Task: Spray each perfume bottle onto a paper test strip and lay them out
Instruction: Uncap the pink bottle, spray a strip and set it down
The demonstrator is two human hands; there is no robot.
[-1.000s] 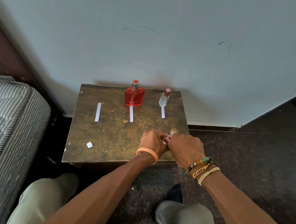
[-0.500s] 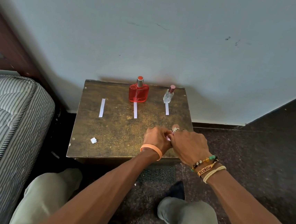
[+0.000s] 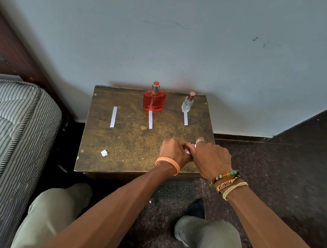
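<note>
- The left hand (image 3: 173, 150) and right hand (image 3: 211, 160) meet with fingers curled, pinching a small pink object (image 3: 187, 151) that is mostly hidden.
- Beyond the left hand a flat red bottle (image 3: 153, 102) with a silver collar stands upright.
- Beyond the right hand stands a slim clear bottle (image 3: 187, 104) with a pink cap.
- White strips lie hand-side of each bottle: middle strip (image 3: 150, 119), right strip (image 3: 186, 118).
- The left strip (image 3: 113, 117) lies alone, far left of the hands.

My left hand (image 3: 173, 150) and right hand (image 3: 210, 160) are bunched together mid-frame, both pinching a small pinkish thing (image 3: 188, 150) that's mostly hidden. Further up on the table (image 3: 128, 144) there's a red bottle (image 3: 154, 101) touching the middle strip (image 3: 150, 119) and a clear bottle (image 3: 187, 104) touching the right strip (image 3: 186, 118). The left strip (image 3: 113, 117) sits alone.
</note>
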